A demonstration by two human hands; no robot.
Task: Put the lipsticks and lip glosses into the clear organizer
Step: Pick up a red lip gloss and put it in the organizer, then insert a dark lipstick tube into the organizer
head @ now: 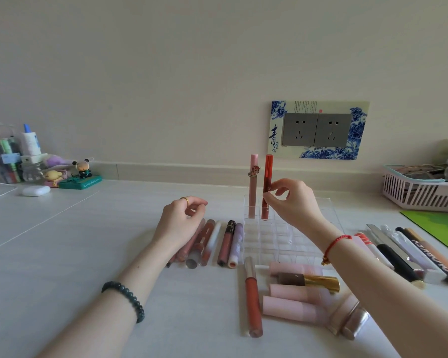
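A clear organizer point(290, 241) with several square cells sits mid-table. In its back row stand a tall pink lip gloss point(253, 187) and a red lip gloss point(267, 177), both upright. My right hand point(292, 200) pinches the red gloss near its middle with thumb and forefinger. My left hand point(179, 220) hovers with loosely curled fingers above a row of lip glosses point(217, 241) lying left of the organizer; it holds nothing. More pink lipsticks point(292, 306), a gold-capped lipstick point(311, 280) and a long red gloss point(252, 298) lie in front. Another row of tubes point(409, 254) lies at the right.
The wall with a socket plate point(318, 130) is close behind the organizer. A pink basket point(422, 192) stands at the back right, a green mat point(437, 226) beside it. Figurines point(80, 174), an earbud case point(35, 190) and bottles point(31, 156) occupy the back left.
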